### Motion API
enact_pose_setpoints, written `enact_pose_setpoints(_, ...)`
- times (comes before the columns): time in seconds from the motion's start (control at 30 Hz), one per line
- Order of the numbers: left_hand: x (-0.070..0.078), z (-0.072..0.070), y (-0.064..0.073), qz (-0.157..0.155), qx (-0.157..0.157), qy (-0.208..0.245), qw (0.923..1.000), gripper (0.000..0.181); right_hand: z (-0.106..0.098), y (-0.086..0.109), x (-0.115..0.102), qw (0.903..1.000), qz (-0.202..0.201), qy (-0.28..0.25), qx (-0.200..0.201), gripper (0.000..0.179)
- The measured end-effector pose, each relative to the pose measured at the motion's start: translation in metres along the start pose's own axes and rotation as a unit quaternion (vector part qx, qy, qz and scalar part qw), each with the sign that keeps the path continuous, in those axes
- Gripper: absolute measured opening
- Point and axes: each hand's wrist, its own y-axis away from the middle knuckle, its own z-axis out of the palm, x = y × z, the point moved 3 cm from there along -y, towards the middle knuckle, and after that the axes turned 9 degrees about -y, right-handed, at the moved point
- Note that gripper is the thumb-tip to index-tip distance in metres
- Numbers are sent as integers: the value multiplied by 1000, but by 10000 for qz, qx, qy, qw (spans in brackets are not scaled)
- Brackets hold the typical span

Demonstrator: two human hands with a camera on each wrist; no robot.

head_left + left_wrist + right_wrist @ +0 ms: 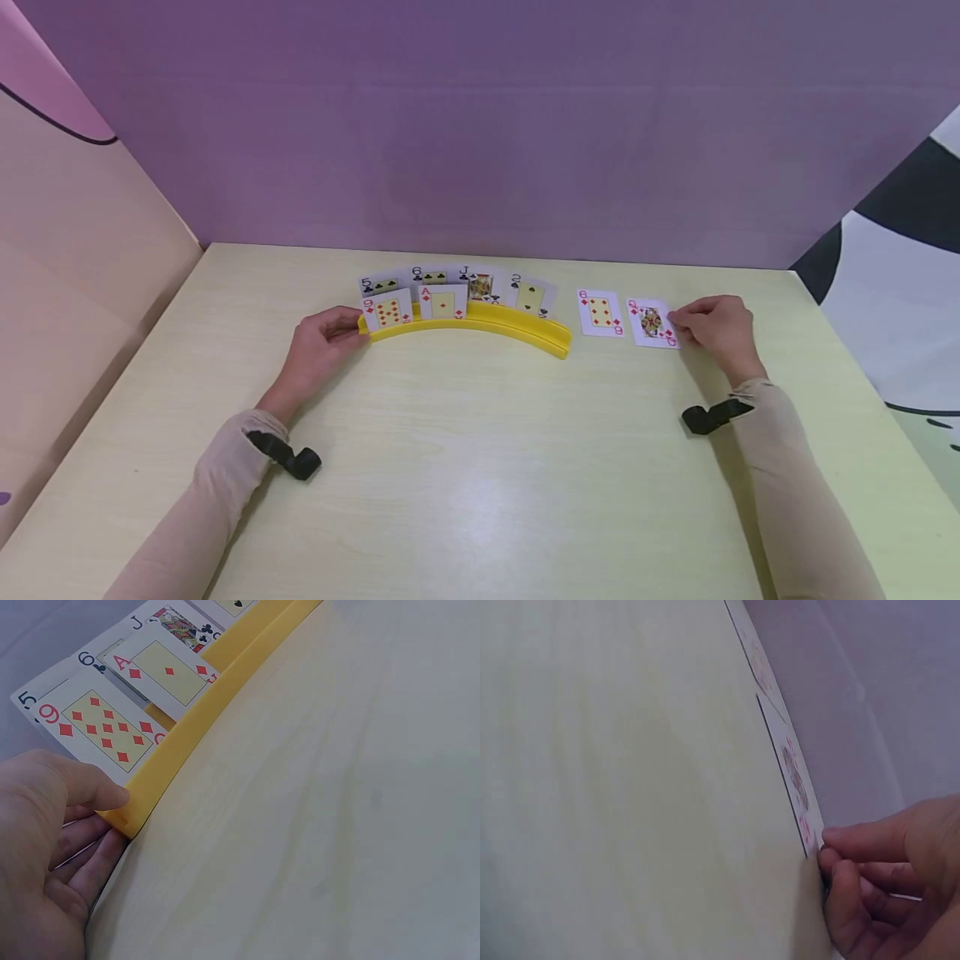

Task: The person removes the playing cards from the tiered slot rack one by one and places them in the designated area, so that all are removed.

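**Left hand point(318, 346) grips rack point(498, 317), right hand point(717, 332) pinches queen point(651, 323)**

Head: hands sit well apart; the rack holds six cards point(442, 301), left of the red six point(600, 313) and queen. Left wrist: fingers point(94, 787) clasp the rack's left end. Right wrist: fingertips point(838, 837) meet the queen's edge.

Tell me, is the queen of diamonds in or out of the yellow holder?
Out: the queen lies on the table beside the six of diamonds, apart from the holder.

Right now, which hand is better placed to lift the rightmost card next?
Probably the right hand: it pinches the rightmost card by its edge, while the left hand grips one end of the yellow holder.
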Motion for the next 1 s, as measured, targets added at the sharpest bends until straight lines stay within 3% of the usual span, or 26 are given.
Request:
enact_pose_setpoints(0.1,0,0,-1,43,31,11,10000,30,-2,0,4,9995,-248,-196,1,34)
enact_pose_setpoints(0.17,-2,0,-1,103,73,-8,9999,30,-4,0,9,9963,-399,-755,-90,36)
enact_pose_setpoints(0.33,-4,-1,-1,89,107,-38,9999,28,-9,0,21,9749,-444,-2133,-460,36)
enact_pose_setpoints(0.63,-3,0,0,42,39,10,10000,30,-11,3,23,9452,-404,-3096,-959,27)
enact_pose_setpoints(0.87,-3,1,-3,123,56,25,9999,30,-8,7,10,9683,-556,-2252,-929,38)
enact_pose_setpoints(1.0,-3,1,-3,65,47,78,9999,30,0,7,-7,9632,-766,-2358,-1035,37)
